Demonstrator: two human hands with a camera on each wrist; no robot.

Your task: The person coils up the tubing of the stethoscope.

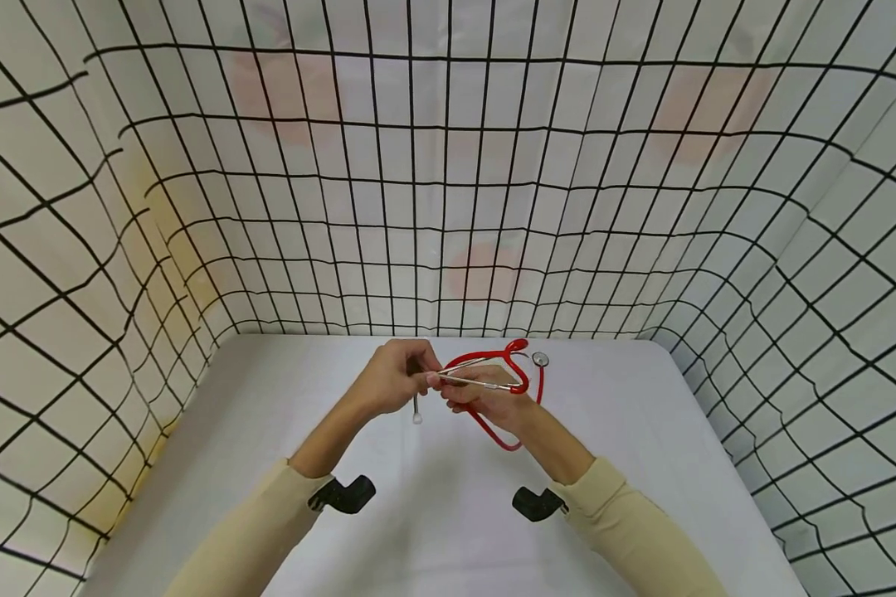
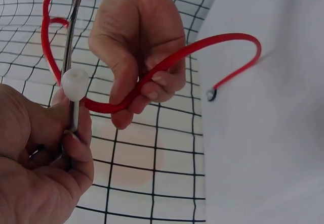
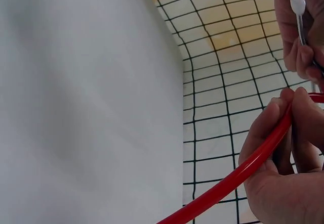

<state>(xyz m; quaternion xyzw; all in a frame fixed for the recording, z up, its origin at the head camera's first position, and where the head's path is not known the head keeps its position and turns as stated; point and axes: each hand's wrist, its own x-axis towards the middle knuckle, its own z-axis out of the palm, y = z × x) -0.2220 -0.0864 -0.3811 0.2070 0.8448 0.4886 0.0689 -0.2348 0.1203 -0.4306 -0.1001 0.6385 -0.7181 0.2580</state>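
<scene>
- tubing (image 3: 258, 159) in the right hand (image 1: 494, 405): done in solid red
- eartip (image 2: 75, 85) by the left hand (image 1: 397, 377): done in white
- backdrop (image 1: 429, 149) beyond both: gridded in black

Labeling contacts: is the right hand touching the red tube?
Touching. Right wrist view shows the right hand pinching the red tube, no gap.

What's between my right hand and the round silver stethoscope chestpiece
A curved red tube runs from your right hand to the round silver chestpiece, in the left wrist view.
</scene>
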